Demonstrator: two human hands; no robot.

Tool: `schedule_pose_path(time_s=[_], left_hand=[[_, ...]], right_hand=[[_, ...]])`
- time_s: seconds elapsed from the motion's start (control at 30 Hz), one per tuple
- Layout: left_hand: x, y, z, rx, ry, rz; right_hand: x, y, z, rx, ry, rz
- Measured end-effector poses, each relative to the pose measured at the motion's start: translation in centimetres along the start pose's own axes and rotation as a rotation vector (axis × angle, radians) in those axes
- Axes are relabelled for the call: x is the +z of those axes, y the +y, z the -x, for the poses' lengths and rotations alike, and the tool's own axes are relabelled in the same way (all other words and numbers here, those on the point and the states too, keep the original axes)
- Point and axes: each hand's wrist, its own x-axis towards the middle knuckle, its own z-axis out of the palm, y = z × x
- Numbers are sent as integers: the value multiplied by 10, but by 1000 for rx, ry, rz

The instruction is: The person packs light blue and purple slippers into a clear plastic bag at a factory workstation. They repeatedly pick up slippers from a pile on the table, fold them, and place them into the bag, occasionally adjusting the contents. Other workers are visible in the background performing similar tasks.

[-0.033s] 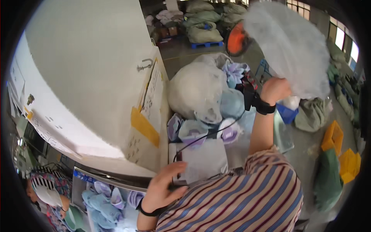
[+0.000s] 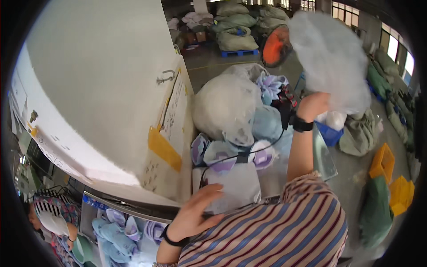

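My right hand (image 2: 314,107) is raised at the far right of the work table, its fingers closed on a clear plastic bag (image 2: 331,62). The bag stands up from the fist, puffed out and blurred. My left hand (image 2: 195,212) is low, by the near table edge, fingers stretched and thumb apart, holding nothing. Just beyond it lies a flat stack of clear plastic bags (image 2: 235,184). Several purple-and-white fabric pieces (image 2: 220,155) lie behind the stack, and a big filled plastic bag (image 2: 227,107) stands behind them. A black cable (image 2: 238,155) runs across these things.
A large white machine housing (image 2: 98,89) with a hook takes up the left side. At lower left, a person (image 2: 62,222) works beside a tray of blue and purple pieces (image 2: 115,236). An orange fan (image 2: 275,46), a blue bin (image 2: 330,133) and yellow crates (image 2: 381,162) stand beyond the table.
The raised plastic bag has shifted slightly, its top leaning a little lower and narrower. My right hand stays closed on it; my left hand has moved slightly to the right.
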Motion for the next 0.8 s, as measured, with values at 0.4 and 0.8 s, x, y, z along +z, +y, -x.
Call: schedule_pose_path(time_s=[0.4, 0.8], left_hand=[[109, -141, -180, -233, 188, 257], [46, -57, -186, 36, 409, 561]], right_hand=[[81, 90, 110, -280, -1316, -226], [214, 46, 44, -225, -1557, 383]])
